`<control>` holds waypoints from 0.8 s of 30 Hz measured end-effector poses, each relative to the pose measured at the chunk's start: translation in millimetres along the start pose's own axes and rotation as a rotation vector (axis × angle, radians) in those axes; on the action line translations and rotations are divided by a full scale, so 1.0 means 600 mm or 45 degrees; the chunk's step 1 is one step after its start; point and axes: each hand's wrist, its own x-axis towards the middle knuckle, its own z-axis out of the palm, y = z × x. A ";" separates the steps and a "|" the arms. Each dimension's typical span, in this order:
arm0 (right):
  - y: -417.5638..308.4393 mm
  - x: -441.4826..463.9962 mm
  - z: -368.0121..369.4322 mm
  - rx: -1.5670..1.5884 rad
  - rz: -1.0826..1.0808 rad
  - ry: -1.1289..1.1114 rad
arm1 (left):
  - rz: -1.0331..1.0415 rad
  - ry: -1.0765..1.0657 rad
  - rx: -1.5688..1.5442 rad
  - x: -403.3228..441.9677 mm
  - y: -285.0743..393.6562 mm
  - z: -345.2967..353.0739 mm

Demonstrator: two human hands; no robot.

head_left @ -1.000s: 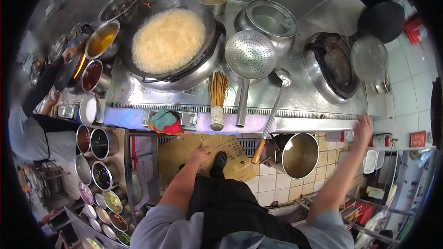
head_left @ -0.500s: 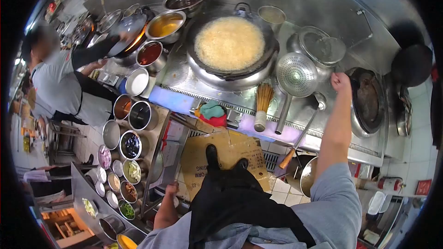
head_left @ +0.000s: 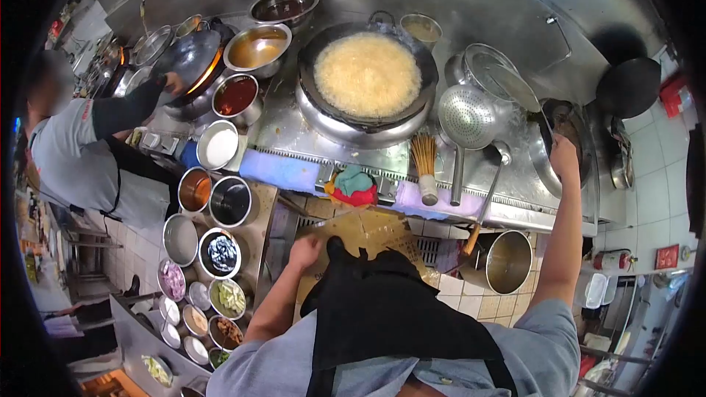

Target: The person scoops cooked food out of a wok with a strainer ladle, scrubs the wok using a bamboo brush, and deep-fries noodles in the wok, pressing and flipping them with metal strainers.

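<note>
My right hand [head_left: 564,156] is closed around the thin handle of a wire mesh skimmer [head_left: 502,79], which is tilted above the right side of the stove. Close to its left lie a perforated metal strainer [head_left: 468,116] and a ladle [head_left: 485,202] with a wooden handle. My left hand [head_left: 305,251] is a fist held low, in front of the counter by my apron; whatever it may hold is hidden. A large wok [head_left: 312,106] full of pale, frothing liquid stands ahead. A bamboo brush [head_left: 426,167] rests at the stove's front edge.
Bowls of sauce [head_left: 237,95] and several ingredient pots [head_left: 230,200] line the left side. A co-worker [head_left: 73,129] handles another wok [head_left: 193,59] over flame. A dark wok [head_left: 562,121] sits at right. Below the stove edge stands a metal pot [head_left: 509,261].
My right hand has moved right and slightly down, and the skimmer has tipped steeper. My left hand has come up and forward. The view has shifted a little.
</note>
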 end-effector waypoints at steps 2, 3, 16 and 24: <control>-0.061 -0.034 -0.028 0.065 -0.094 0.124 | 0.372 0.208 -0.057 0.059 0.123 -0.080; -0.091 -0.044 -0.043 0.155 -0.077 0.092 | 0.574 0.390 -0.046 0.079 0.187 -0.122; -0.212 -0.079 -0.030 0.195 -0.177 -0.067 | 0.683 0.344 0.400 0.229 0.343 -0.195; -0.375 -0.040 0.050 0.853 -0.320 -0.087 | 0.678 0.385 0.417 0.229 0.339 -0.183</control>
